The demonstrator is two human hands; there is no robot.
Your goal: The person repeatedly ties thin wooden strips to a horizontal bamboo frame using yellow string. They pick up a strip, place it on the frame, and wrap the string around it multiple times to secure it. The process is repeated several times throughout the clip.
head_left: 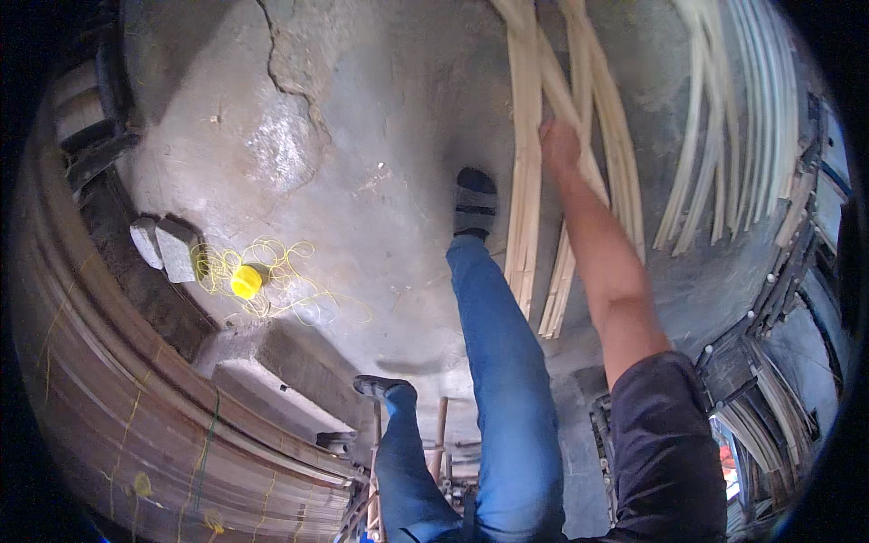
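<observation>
My right arm reaches forward, and my right hand (561, 147) is closed at a bundle of long pale wooden strips (526, 195). One strip crosses the others at a slant by my fingers, and the fingertips are partly hidden. Beside that hand, more pale strips (617, 163) lie fanned on the concrete floor. My left hand is out of the picture.
A yellow spool (245, 281) sits among loose yellow string near grey blocks (176, 249). Stacked long boards (181, 434) line the left side. More strips (765, 118) lie at the far right. My foot (476, 201) stands beside the bundle. A crack (274, 68) runs across the floor.
</observation>
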